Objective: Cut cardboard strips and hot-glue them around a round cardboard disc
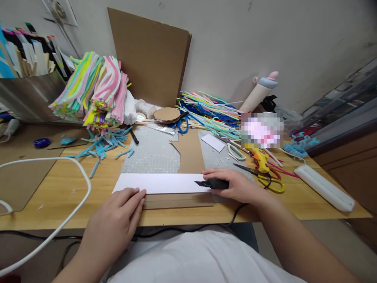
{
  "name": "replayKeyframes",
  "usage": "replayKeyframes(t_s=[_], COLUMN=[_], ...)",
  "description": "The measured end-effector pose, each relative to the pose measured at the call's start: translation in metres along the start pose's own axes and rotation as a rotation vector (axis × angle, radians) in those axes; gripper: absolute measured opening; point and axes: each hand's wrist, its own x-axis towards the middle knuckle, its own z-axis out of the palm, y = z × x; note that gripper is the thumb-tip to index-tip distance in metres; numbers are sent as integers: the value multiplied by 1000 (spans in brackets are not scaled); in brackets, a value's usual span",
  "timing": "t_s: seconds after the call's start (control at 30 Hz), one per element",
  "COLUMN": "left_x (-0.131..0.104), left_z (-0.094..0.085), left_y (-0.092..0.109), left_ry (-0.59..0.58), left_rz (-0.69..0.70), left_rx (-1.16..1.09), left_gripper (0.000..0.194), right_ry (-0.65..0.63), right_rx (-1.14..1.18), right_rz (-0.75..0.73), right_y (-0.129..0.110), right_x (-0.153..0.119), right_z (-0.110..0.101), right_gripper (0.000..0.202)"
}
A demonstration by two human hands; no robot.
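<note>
A long white strip [165, 182] lies across the grey cutting mat [150, 155] near the table's front edge. Brown cardboard [179, 201] shows along its front side. My left hand [119, 210] rests at the strip's left end, fingertips on the white surface and the cardboard, its fingers together. In my right hand [232, 184] is a black utility knife [217, 184], its blade pointing left over the strip's right part. Another brown cardboard piece [191, 151] lies on the mat behind the strip.
Scissors [235, 151], yellow-handled scissors [277, 184] and a yellow glue gun [259, 159] lie at right, near a white power strip [324, 188]. Blue cut pieces [103, 145] and pipe-cleaner bundles [106, 90] sit at left. A white cable [88, 184] loops over the left side.
</note>
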Motion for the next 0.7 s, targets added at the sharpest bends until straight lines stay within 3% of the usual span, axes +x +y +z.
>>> replayKeyframes(t_s=[0.53,0.7], left_x=[1,6], left_z=[-1,-5], left_y=[2,-4], left_ry=[-22,-90], left_rz=[-45,-61], left_rx=[-24,-119], left_gripper=[36,36], right_ry=[-46,-58], right_rx=[9,-28], right_rz=[-16,-15], right_y=[-5,-2], right_x=[4,5], right_z=[-5,-2], right_gripper=[45,45])
